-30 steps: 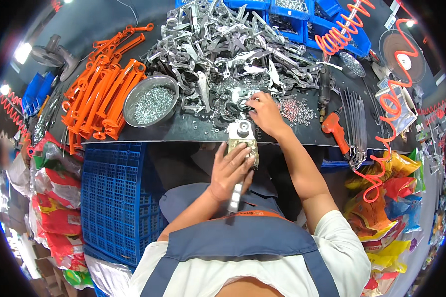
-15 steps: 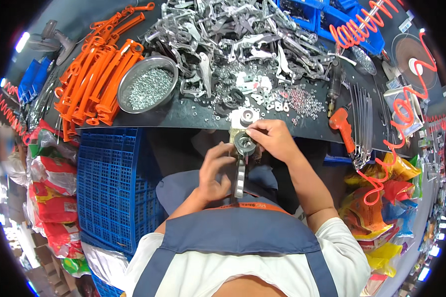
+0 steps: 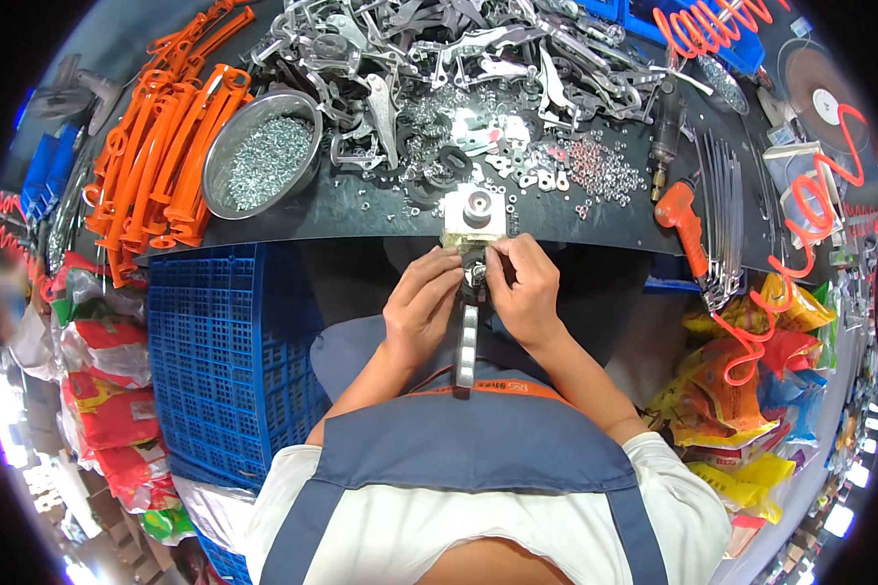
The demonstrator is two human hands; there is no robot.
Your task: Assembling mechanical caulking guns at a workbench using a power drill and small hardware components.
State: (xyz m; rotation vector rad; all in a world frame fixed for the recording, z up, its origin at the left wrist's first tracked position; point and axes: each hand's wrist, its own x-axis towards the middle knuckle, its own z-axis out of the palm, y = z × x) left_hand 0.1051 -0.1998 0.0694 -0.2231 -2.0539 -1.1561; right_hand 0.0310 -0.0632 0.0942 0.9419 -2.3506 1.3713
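At the bench's front edge sits a small metal fixture [image 3: 474, 216] with a round post on top. Just in front of it is a dark ring-shaped part [image 3: 474, 276], from which a dark bar [image 3: 466, 346] with silvery segments runs back toward my apron. My left hand [image 3: 424, 302] has its fingers bent and pressed together at the left side of the ring-shaped part. On the opposite side my right hand [image 3: 527, 292] pinches the same part between thumb and fingers. The fingertips partly cover whatever lies inside the ring.
Metal levers [image 3: 380, 107] lie heaped beyond the fixture, with small nuts [image 3: 605, 166] and washers before them. A steel bowl of screws [image 3: 263, 161] stands beside orange frames [image 3: 166, 146]. An orange-handled driver [image 3: 683, 219] and coiled red hose are at right; blue crates [image 3: 205, 361] are below left.
My left hand has come up from lower left to the ring-shaped part, and its fingers have closed there. My right hand has shifted slightly lower, beside the part. The view has moved a little.
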